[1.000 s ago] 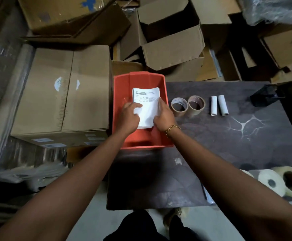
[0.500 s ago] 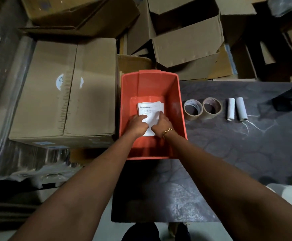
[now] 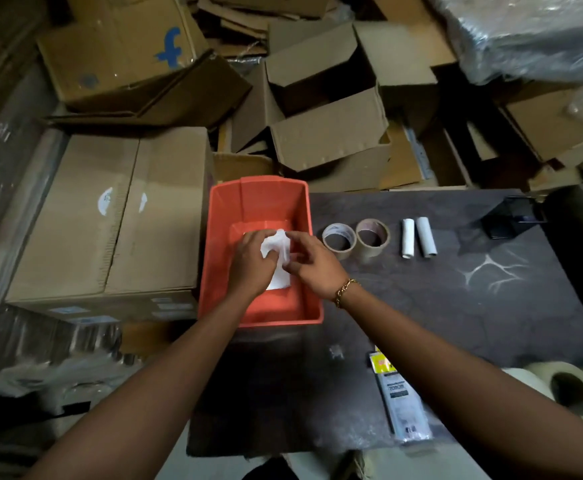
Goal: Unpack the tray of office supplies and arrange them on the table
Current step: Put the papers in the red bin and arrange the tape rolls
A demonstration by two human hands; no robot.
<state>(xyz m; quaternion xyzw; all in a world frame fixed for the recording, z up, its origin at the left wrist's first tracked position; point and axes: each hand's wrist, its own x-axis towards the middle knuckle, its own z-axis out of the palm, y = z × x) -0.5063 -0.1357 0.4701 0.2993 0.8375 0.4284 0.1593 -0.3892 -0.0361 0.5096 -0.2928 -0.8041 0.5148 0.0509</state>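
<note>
Paper stack (image 3: pixel 279 281) inside orange tray (image 3: pixel 214 271), low over tray floor. Left grip (image 3: pixel 252 263) curled over stack's left side, holding it; right grip (image 3: pixel 312 264) pinches its right edge. Tray at desk (image 3: pixel 456 306) far-left corner. Beside tray, along far edge: tape rolls (image 3: pixel 339 238), white tubes (image 3: pixel 408 242), black holder (image 3: pixel 510 221). Packet (image 3: pixel 402 405) near front edge.

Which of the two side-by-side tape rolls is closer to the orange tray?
The paler roll, on the left of the pair, right beside the orange tray; the browner roll sits on its far side.
</note>
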